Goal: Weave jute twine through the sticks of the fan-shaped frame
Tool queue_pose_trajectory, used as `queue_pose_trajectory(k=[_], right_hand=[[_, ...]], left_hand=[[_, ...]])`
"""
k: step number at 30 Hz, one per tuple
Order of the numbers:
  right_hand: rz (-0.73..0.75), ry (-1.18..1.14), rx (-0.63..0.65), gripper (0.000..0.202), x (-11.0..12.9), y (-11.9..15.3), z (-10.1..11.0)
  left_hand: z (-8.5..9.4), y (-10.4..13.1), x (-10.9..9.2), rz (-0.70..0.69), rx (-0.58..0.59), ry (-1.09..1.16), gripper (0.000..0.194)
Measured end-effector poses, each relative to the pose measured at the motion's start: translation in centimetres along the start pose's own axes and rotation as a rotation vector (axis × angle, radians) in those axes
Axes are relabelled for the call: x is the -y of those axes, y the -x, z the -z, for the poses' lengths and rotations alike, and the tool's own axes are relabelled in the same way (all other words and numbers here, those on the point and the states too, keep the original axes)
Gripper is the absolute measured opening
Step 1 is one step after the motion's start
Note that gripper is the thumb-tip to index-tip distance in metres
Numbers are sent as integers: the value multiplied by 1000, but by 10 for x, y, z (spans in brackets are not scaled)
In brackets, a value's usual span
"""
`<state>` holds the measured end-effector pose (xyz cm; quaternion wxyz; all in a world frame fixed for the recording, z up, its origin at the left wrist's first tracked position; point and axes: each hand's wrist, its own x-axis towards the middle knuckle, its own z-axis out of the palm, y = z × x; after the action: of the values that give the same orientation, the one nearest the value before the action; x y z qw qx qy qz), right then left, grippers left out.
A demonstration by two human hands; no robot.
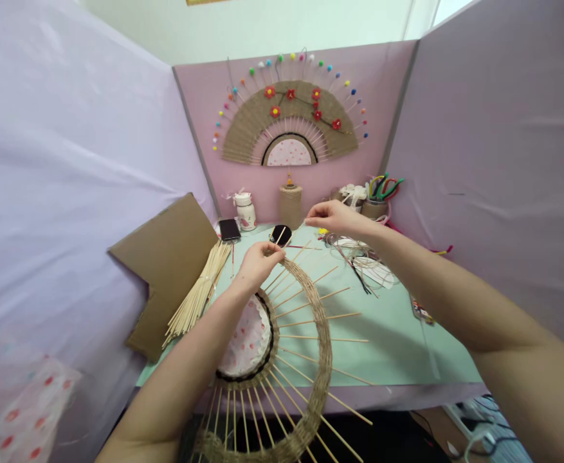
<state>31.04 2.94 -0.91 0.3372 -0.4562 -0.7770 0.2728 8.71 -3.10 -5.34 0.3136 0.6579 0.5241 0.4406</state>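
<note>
Your left hand (pixel 258 260) pinches the upper end of the woven piece (pixel 321 315) between thumb and fingers, its forearm reaching up from the lower left, across the patterned round centre (pixel 247 337). Your right hand (pixel 336 218) is raised higher and to the right, wrist slightly bent and palm turned down, with thumb and fingertips brought narrowly together; any thin strand between them is too fine to confirm. The woven piece lies in front of you, partly over the green tabletop (pixel 382 360) and extending past its near edge, with thin sticks radiating through its band. Behind your hands, the white bottle (pixel 245 212) carries a small reddish print, too small to read, beside the dark phone-like slab (pixel 229 229). The bundle of sticks (pixel 197 292) lies left of your left hand.
</note>
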Motion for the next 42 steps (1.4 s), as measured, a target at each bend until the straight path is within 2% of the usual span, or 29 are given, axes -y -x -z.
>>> queue_pose_trajectory(k=[2, 5, 8, 11, 14, 17, 27, 36, 39, 42], right_hand=[[-74, 9, 3, 25, -9, -3, -10], [-130, -56, 233, 14, -18, -4, -24], [-134, -375, 420, 17, -20, -4, -38], [-152, -737, 492, 19, -20, -6, -51], [-205, -910, 561, 21, -23, -9, -61], [-215, -930, 517, 26, -28, -9, -66], [-102, -690, 270, 39, -28, -13, -76], [-27, -446, 210, 37, -31, -15, -72], [-15, -424, 196, 38, -29, -19, -72], [23, -439, 167, 39, -28, -23, -74]], left_hand=[[1, -2, 1, 4, 10, 26, 14], [3, -5, 3, 23, 29, 20, 14], [5, -7, 2, 24, 30, 11, 14], [5, -6, 0, 16, 31, 13, 13], [6, -6, -2, 11, 35, 12, 11], [6, -6, -2, 7, 40, 30, 13], [11, -8, 0, 28, 68, -1, 19], [14, -6, 1, 15, 94, 24, 16], [13, -7, 1, 22, 96, 66, 15], [11, -8, 2, 42, 50, 154, 15]])
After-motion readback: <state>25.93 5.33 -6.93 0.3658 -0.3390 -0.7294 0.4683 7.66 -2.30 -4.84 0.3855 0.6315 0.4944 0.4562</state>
